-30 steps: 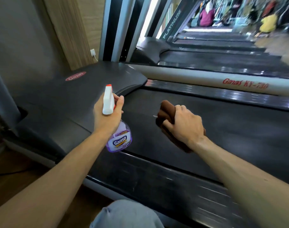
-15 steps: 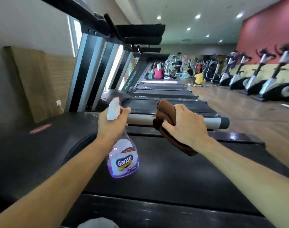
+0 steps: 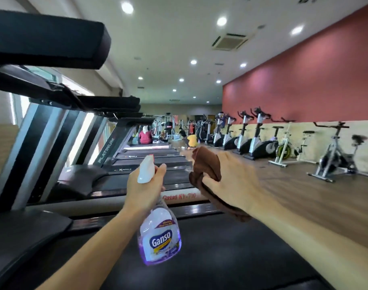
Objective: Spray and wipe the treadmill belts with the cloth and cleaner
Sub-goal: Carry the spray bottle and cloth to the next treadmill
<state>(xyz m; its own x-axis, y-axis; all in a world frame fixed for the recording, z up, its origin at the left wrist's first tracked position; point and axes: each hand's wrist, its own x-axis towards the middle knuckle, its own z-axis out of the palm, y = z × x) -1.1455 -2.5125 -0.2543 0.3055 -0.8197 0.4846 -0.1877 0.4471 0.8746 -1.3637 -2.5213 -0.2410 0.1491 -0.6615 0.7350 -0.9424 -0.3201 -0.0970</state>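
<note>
The left hand grips the neck of a spray bottle, fingers curled round it just under the white trigger head. The bottle hangs from that grip over the near treadmill belt, its clear body holding purple liquid and showing a "Ganso" label. Just right of it, the right hand clutches a bunched brown cloth — part of the cloth sticks up above the knuckles and part trails down under the wrist. Both hands are raised above the belt, not touching it.

The dark belt fills the near foreground, with a grey side rail bearing red lettering at its far edge. Beyond that rail a row of further treadmills runs into the distance, their black consoles and slanted uprights on the left. On the right, across a wooden floor, exercise bikes line a wall painted red above and pale below. At the far end a person in red sits on the floor — another in yellow is nearby. Round ceiling lights shine overhead.
</note>
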